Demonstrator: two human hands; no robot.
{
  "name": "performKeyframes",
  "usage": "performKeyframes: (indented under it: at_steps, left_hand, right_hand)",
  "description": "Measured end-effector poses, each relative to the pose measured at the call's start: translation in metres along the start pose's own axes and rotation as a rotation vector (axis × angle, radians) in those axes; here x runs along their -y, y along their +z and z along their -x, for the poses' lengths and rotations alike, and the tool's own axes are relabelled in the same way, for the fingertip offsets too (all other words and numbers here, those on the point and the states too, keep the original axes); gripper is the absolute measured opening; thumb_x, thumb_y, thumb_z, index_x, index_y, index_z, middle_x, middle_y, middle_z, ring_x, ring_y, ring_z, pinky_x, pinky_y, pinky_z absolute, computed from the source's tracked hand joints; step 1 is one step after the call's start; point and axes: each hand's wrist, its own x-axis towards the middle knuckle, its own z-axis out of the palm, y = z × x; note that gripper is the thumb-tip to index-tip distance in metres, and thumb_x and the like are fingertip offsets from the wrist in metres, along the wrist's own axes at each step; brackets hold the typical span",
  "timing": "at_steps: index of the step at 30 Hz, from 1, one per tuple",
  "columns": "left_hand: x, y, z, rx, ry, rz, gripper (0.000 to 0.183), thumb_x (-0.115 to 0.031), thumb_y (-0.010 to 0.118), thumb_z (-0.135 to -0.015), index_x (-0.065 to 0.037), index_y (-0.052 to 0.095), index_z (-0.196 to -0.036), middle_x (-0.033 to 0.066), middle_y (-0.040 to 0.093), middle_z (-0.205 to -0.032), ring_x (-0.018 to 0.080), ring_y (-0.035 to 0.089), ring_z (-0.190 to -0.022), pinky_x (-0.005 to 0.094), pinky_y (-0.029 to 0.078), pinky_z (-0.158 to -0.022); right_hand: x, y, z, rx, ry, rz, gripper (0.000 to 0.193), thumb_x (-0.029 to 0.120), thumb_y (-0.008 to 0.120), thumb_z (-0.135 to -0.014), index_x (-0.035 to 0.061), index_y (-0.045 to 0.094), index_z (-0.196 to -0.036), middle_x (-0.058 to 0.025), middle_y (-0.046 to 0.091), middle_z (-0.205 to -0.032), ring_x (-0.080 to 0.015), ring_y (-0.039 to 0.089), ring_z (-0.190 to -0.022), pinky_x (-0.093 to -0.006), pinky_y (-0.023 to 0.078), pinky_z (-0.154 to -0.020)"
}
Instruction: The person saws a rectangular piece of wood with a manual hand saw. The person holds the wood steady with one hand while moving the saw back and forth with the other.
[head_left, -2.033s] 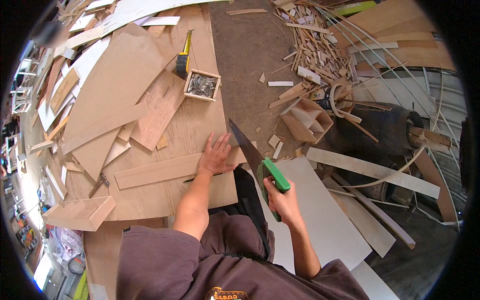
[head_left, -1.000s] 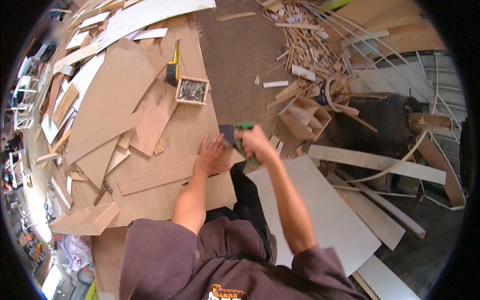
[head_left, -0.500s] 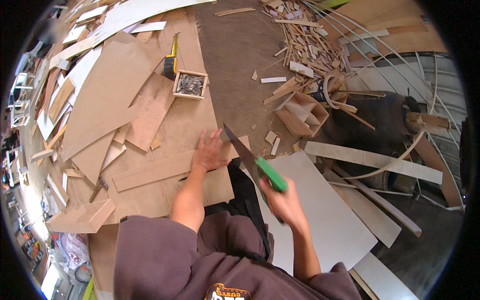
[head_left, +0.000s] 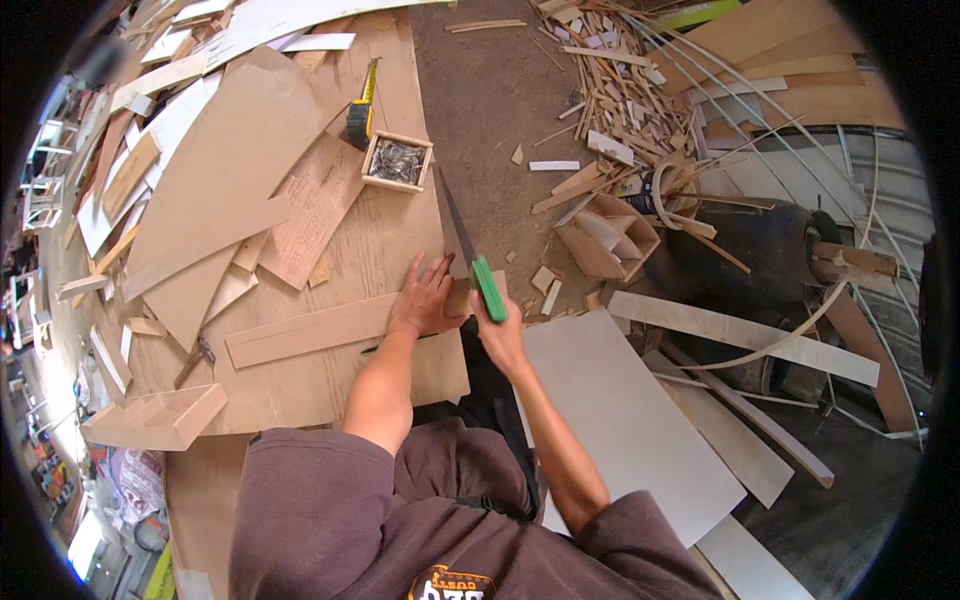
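Observation:
My left hand (head_left: 425, 298) lies flat, fingers spread, on the right end of a long wooden strip (head_left: 310, 331) that rests on a big plywood sheet (head_left: 330, 385). My right hand (head_left: 500, 335) grips the green handle of a hand saw (head_left: 487, 288). Its dark blade (head_left: 455, 220) runs away from me, just right of my left hand at the strip's end.
A small wooden box of nails (head_left: 397, 161) and a yellow tape measure (head_left: 361, 112) lie beyond the strip. Plywood offcuts (head_left: 215, 170) cover the left side. A small wooden divider box (head_left: 605, 236), a scrap pile (head_left: 620, 90) and a white board (head_left: 625, 415) lie on the right.
The saw has gone back and forth along its line: pulled toward me half a second ago, now pushed forward again. My left hand has stayed pressed on the strip.

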Motion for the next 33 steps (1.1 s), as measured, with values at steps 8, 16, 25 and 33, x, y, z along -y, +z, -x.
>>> performKeyframes:
  at_steps: [8, 16, 25, 33]
  left_hand:
    - [0.006, 0.003, 0.002, -0.039, -0.005, 0.000, 0.085, -0.073, 0.066, -0.077, -0.002, 0.061, -0.124, 0.0115, 0.035, -0.162, 0.0228, 0.021, -0.154, 0.0526, 0.003, -0.129]
    - [0.018, 0.010, 0.011, -0.052, -0.022, -0.013, 0.085, -0.075, 0.062, -0.078, -0.003, 0.062, -0.123, 0.0119, 0.035, -0.162, 0.0217, 0.021, -0.154, 0.0529, 0.004, -0.128]
    - [0.007, 0.010, 0.006, -0.064, 0.004, -0.096, 0.093, -0.077, 0.058, -0.080, 0.000, 0.059, -0.132, 0.0117, 0.036, -0.162, 0.0206, 0.022, -0.153, 0.0516, 0.005, -0.128]
    - [0.004, 0.004, 0.001, -0.098, 0.036, -0.025, 0.089, -0.071, 0.070, -0.073, 0.001, 0.062, -0.125, 0.0122, 0.039, -0.159, 0.0232, 0.026, -0.151, 0.0515, 0.008, -0.128]
  right_hand:
    - [0.143, -0.090, 0.096, 0.163, 0.348, 0.027, 0.025, 0.021, 0.065, -0.102, -0.0033, 0.063, -0.103, -0.0032, 0.057, -0.075, -0.0121, 0.048, -0.072, -0.0328, 0.045, -0.066]
    - [0.132, -0.066, 0.017, 0.240, 0.389, 0.081, 0.027, 0.025, 0.064, -0.098, -0.0019, 0.065, -0.098, -0.0036, 0.058, -0.072, -0.0097, 0.051, -0.067, -0.0330, 0.044, -0.059]
    - [0.034, 0.020, -0.123, 0.227, 0.601, -0.072, 0.037, 0.029, 0.069, -0.097, -0.0004, 0.060, -0.076, -0.0045, 0.054, -0.060, -0.0142, 0.046, -0.044, -0.0366, 0.035, -0.040]
    - [0.020, -0.002, 0.002, 0.024, 0.045, 0.032, 0.031, 0.027, 0.066, -0.102, -0.0026, 0.063, -0.094, -0.0019, 0.052, -0.067, -0.0121, 0.048, -0.070, -0.0340, 0.044, -0.063]
